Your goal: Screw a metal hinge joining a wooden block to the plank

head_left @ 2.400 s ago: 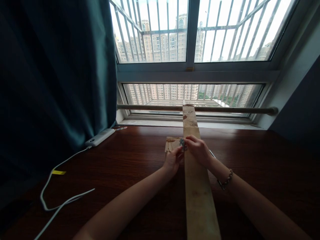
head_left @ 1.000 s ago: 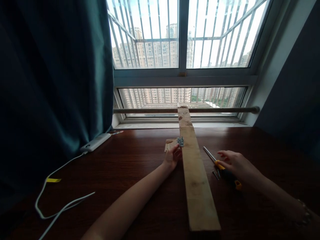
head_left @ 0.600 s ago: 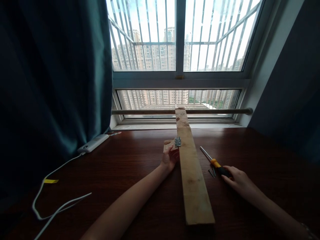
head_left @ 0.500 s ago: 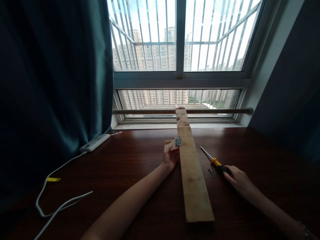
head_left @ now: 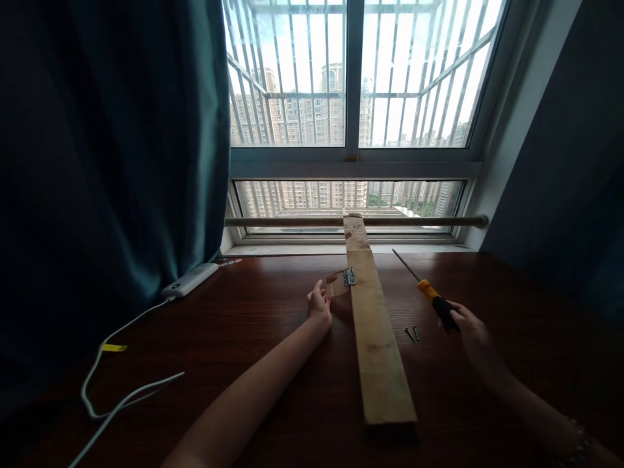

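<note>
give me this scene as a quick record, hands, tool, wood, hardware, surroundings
left hand: at the left end of the small wood piece; firm grip unclear
right hand: holding the screwdriver by its black handle end
tool direction: shaft pointing away, toward the window
long board: running lengthwise toward the window
hinge: across the small wood piece and long board
screws: two, on the table between board and right hand
left side: dark curtain, white cable
</note>
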Motion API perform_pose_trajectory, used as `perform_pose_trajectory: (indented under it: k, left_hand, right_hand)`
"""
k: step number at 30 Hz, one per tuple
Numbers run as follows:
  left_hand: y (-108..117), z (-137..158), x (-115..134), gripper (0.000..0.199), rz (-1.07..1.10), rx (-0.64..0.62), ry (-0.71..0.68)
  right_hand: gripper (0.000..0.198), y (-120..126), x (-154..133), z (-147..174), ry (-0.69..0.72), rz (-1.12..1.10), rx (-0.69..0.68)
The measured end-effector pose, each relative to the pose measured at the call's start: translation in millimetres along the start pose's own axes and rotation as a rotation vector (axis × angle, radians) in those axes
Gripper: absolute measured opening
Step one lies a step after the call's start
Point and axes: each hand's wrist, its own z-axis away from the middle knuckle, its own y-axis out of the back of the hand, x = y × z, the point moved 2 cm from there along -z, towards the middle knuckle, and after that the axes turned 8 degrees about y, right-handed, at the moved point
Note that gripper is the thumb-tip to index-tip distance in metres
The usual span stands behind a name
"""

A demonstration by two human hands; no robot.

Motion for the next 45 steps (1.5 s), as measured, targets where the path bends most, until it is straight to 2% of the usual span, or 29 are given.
perform_pose_trajectory:
  k: [1,3,4,5,6,7,9,11,13,15,16,18,19,20,21,22,24,26,28,30,32,34,36,38,40,41,43,45]
  left_hand:
    - [0.4,3.8,6.4,0.022,-0.042,0.047,-0.092]
    - [-1.4,20.9,23.4,0.030,-0.155,0.063,-0.404]
    - [-4.0,34.5,32.6,0.036,-0.217,0.002,-0.591]
    - [-8.1,50.7,40.7,0.041,-0.287,-0.134,-0.761]
    - [-11.9,67.8,47.1,0.043,-0.355,-0.275,-0.865]
    - [-15.2,84.2,52.1,0.041,-0.422,-0.401,-0.911]
    - [-20.7,111.8,58.6,0.032,-0.557,-0.631,-0.894]
    - [-23.1,127.3,63.6,0.023,-0.653,-0.752,-0.841]
    - [-23.4,130.4,70.2,0.017,-0.773,-0.771,-0.898]
    - [-22.4,125.0,79.7,0.015,-0.871,-0.687,-1.067]
    - [-21.7,120.7,85.5,0.015,-0.877,-0.610,-1.151]
    - [-20.4,111.6,97.9,0.013,-0.767,-0.428,-1.223]
    - [-20.1,107.6,103.7,0.012,-0.670,-0.354,-1.200]
    - [-20.4,104.1,108.8,0.012,-0.564,-0.309,-1.143]
    - [-21.3,101.0,112.9,0.013,-0.461,-0.298,-1.056]
    - [-22.7,98.5,116.2,0.015,-0.363,-0.313,-0.951]
    - [-25.8,94.2,120.6,0.019,-0.198,-0.382,-0.733]
    - [-27.6,89.8,123.2,0.021,-0.094,-0.459,-0.572]
    - [-27.4,82.8,124.1,0.021,-0.074,-0.512,-0.475]
    - [-25.3,71.2,121.5,0.021,-0.148,-0.524,-0.363]
    - [-21.8,55.2,114.2,0.021,-0.271,-0.484,-0.210]
    - [-17.2,36.7,103.1,0.020,-0.364,-0.397,-0.060]
    - [-12.1,18.2,90.0,0.016,-0.372,-0.289,0.063]
    - [-7.9,2.5,76.4,0.014,-0.341,-0.226,0.182]
    - [-4.6,-8.8,65.5,0.013,-0.339,-0.217,0.271]
    - [-3.0,-12.8,61.5,0.013,-0.348,-0.220,0.307]
    - [-0.1,-18.5,56.7,0.013,-0.366,-0.229,0.370]
    - [2.3,-22.6,54.8,0.012,-0.376,-0.245,0.425]
  right_hand:
    - [0.039,-5.5,-11.4,0.6,0.009,-0.063,-0.025]
    - [0.039,-18.3,-33.9,1.7,0.009,-0.150,-0.082]
    - [0.039,-25.7,-44.5,2.1,0.005,-0.170,-0.121]
    - [0.040,-33.6,-54.7,2.3,0.012,-0.184,-0.161]
    - [0.040,-42.0,-64.6,2.6,0.024,-0.194,-0.198]
    - [0.041,-50.6,-74.3,3.0,0.038,-0.200,-0.227]
    - [0.041,-68.4,-94.0,3.5,0.097,-0.187,-0.265]
    - [0.039,-86.8,-112.7,2.0,0.179,-0.198,-0.314]
    - [0.039,-103.7,-125.3,-5.9,0.233,-0.279,-0.379]
    - [0.043,-116.2,-125.2,-24.7,0.252,-0.418,-0.393]
    - [0.046,-119.8,-118.9,-38.4,0.247,-0.486,-0.337]
    - [0.043,-121.4,-93.8,-70.1,0.191,-0.562,-0.055]
    - [0.038,-120.8,-76.9,-84.7,0.133,-0.549,0.100]
    - [0.036,-121.2,-58.8,-96.7,0.028,-0.525,0.198]
    - [0.037,-123.6,-41.2,-105.5,-0.115,-0.522,0.192]
    - [0.037,-128.2,-26.1,-110.5,-0.249,-0.551,0.076]
    - [0.039,-137.4,-7.0,-110.5,-0.347,-0.617,-0.152]
    - [0.045,-148.2,-0.3,-100.8,-0.412,-0.747,-0.448]
    - [0.050,-155.4,0.5,-91.6,-0.450,-0.832,-0.608]
    - [0.050,-157.5,2.1,-90.0,-0.442,-0.833,-0.607]
    - [0.047,-155.8,7.3,-95.0,-0.397,-0.798,-0.567]
    - [0.043,-151.7,15.8,-102.9,-0.366,-0.743,-0.522]
    - [0.039,-145.3,24.4,-110.8,-0.353,-0.639,-0.401]
    - [0.038,-136.4,26.0,-117.9,-0.229,-0.463,-0.192]
    - [0.046,-130.0,15.9,-121.8,0.056,-0.249,-0.065]
    - [0.053,-129.8,7.8,-122.1,0.220,-0.152,-0.083]
    - [0.070,-135.6,-8.6,-120.0,0.480,0.004,-0.255]
    - [0.086,-145.7,-19.9,-116.6,0.609,0.110,-0.458]
